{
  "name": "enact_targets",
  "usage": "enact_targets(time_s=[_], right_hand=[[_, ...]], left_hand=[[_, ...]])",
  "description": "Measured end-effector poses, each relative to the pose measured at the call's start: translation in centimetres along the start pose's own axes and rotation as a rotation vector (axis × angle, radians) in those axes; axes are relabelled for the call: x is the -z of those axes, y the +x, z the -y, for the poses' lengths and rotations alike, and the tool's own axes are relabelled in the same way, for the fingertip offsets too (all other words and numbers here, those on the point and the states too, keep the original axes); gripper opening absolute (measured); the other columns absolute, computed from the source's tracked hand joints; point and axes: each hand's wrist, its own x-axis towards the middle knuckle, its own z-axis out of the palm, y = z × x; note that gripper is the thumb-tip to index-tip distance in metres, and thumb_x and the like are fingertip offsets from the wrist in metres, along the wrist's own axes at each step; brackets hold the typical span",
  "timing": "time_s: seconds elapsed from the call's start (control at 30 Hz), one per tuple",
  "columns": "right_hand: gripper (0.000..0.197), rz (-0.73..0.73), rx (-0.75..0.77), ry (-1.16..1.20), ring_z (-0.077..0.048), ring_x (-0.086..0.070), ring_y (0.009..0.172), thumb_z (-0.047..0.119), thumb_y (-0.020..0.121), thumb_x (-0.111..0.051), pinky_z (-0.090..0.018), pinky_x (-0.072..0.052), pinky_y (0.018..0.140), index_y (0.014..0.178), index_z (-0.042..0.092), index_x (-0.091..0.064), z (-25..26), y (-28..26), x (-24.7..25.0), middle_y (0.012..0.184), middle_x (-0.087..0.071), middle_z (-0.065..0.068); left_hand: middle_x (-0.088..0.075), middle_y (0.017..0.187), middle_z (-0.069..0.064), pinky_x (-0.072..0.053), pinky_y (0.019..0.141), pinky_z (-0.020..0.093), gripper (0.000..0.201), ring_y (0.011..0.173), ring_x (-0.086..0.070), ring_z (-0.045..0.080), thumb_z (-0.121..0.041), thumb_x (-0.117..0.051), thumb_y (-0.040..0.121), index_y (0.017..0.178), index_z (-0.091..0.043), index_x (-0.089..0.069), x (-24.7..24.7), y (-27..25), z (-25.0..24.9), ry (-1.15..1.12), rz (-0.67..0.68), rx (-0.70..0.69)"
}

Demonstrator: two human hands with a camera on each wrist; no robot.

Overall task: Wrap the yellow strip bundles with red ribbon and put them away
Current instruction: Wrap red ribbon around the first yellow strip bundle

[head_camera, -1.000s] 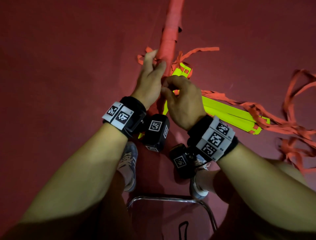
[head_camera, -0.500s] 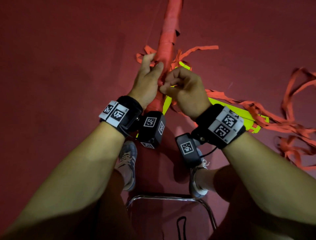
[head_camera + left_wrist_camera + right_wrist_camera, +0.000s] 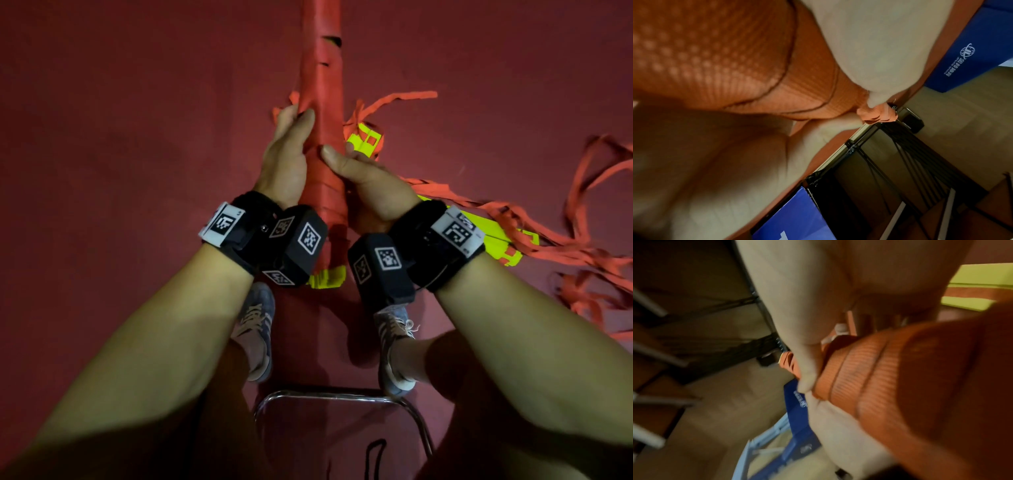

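the wrapped bundle [image 3: 322,102], a long stick of yellow strips covered turn upon turn in red ribbon, stands nearly upright between the person's knees, and its top is cut off by the head view's upper edge. only its yellow end [image 3: 327,278] peeks out at the bottom, partly behind the left wrist's camera. the left hand [image 3: 286,161] clasps the bundle's left side, thumb laid along the front, fingers wrapped out of sight behind. the right hand [image 3: 366,181] holds it from the right, just below, thumb pressed across the ribbon; its fingers are hidden behind the bundle.

on the red floor [image 3: 137,102] to the right lies a second yellow bundle [image 3: 503,246], largely covered by the right wrist and by loose red ribbon [image 3: 582,253] that runs off the frame's edge. the chair frame [image 3: 329,397] shows only as a curved bar between the legs.

both wrist views are blurred: the left shows ribbon weave [image 3: 735,56] very close, the right shows overlapping ribbon turns [image 3: 859,378] and a corner of a yellow strip [image 3: 978,293].
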Motion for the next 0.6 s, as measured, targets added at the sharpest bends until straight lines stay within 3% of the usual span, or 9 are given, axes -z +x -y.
enact_targets(time_s=[0.03,0.1,0.13,0.2,0.27,0.33,0.43,0.53,0.6], right_hand=[[0.083,-0.001,0.015,-0.013,-0.032,-0.065,0.115,0.041,0.067,-0.091,-0.059,-0.045,0.107,0.134,0.004,-0.059,0.2,-0.2,-0.2,0.125,-0.068,-0.013],[0.053,0.002,0.009,-0.033,-0.027,-0.067,0.107,0.053,0.081,-0.076,-0.054,-0.048,0.107,0.117,0.014,-0.072,0.7,-0.3,0.0,0.112,-0.072,-0.009],[0.045,0.008,-0.016,-0.024,-0.027,-0.067,0.105,0.059,0.087,-0.067,-0.053,-0.048,0.106,0.107,0.02,-0.075,1.0,-0.3,0.2,0.108,-0.072,-0.008],[0.046,0.004,-0.068,0.018,-0.028,-0.061,0.1,0.066,0.089,-0.057,-0.046,-0.049,0.102,0.09,0.023,-0.075,1.5,-0.4,0.7,0.104,-0.063,-0.009],[0.044,0.006,-0.075,0.013,-0.027,-0.055,0.095,0.064,0.088,-0.057,-0.041,-0.048,0.088,0.081,0.024,-0.073,1.8,-0.5,0.7,0.1,-0.056,-0.008],[0.036,0.003,-0.029,-0.039,-0.028,-0.061,0.093,0.055,0.085,-0.062,-0.043,-0.05,0.085,0.096,0.023,-0.075,1.4,-0.6,0.5,0.101,-0.064,-0.007],[0.05,0.084,0.04,-0.113,-0.041,-0.063,0.116,0.036,0.084,-0.069,-0.058,-0.049,0.094,0.13,0.016,-0.063,0.2,-0.2,0.8,0.127,-0.066,-0.019],[0.048,0.132,0.051,-0.152,-0.037,-0.068,0.109,0.023,0.092,-0.067,-0.039,-0.057,0.075,0.138,0.018,-0.056,0.2,0.1,1.2,0.13,-0.065,-0.018],[0.047,0.159,0.049,-0.163,-0.036,-0.068,0.111,0.021,0.091,-0.069,-0.041,-0.059,0.078,0.136,0.022,-0.059,0.4,0.4,1.4,0.129,-0.067,-0.013]], left_hand=[[-0.068,0.089,0.027,-0.06,0.078,0.05,0.033,0.077,-0.07,0.038,-0.026,-0.055,0.103,0.126,-0.002,-0.054,-0.1,-0.1,0.0,-0.007,0.016,-0.008],[-0.067,0.103,0.027,-0.056,0.092,0.057,0.045,0.092,-0.07,0.039,-0.033,-0.066,0.096,0.127,-0.004,-0.053,0.1,-0.2,-0.2,-0.005,0.028,-0.039],[-0.068,0.105,0.022,-0.057,0.092,0.054,0.047,0.093,-0.069,0.035,-0.032,-0.069,0.095,0.128,-0.004,-0.053,0.2,-0.3,-0.4,0.002,0.031,-0.052],[-0.067,0.104,0.016,-0.057,0.079,0.045,0.046,0.089,-0.066,0.03,-0.027,-0.07,0.093,0.129,-0.007,-0.051,0.3,-0.5,-0.6,0.002,0.069,-0.048],[-0.065,0.107,0.018,-0.057,0.074,0.044,0.045,0.09,-0.065,0.031,-0.026,-0.072,0.09,0.127,-0.011,-0.052,0.3,-0.8,-0.5,-0.006,0.122,-0.042],[-0.064,0.108,0.019,-0.056,0.08,0.048,0.052,0.094,-0.065,0.033,-0.026,-0.076,0.083,0.126,-0.012,-0.052,0.4,-0.8,-0.5,-0.027,0.153,-0.036],[-0.063,0.107,0.02,-0.058,0.075,0.048,0.064,0.095,-0.063,0.036,-0.02,-0.078,0.078,0.134,-0.013,-0.047,0.9,-0.8,-0.6,-0.016,0.196,0.016],[-0.063,0.103,0.017,-0.057,0.082,0.052,0.065,0.096,-0.064,0.034,-0.005,-0.068,0.078,0.139,-0.012,-0.044,1.4,-0.7,-0.5,0.012,0.214,0.057],[-0.064,0.097,0.015,-0.056,0.087,0.048,0.068,0.092,-0.065,0.031,0.0,-0.061,0.073,0.139,-0.007,-0.045,1.7,-0.3,-0.4,-0.004,0.203,0.071]])
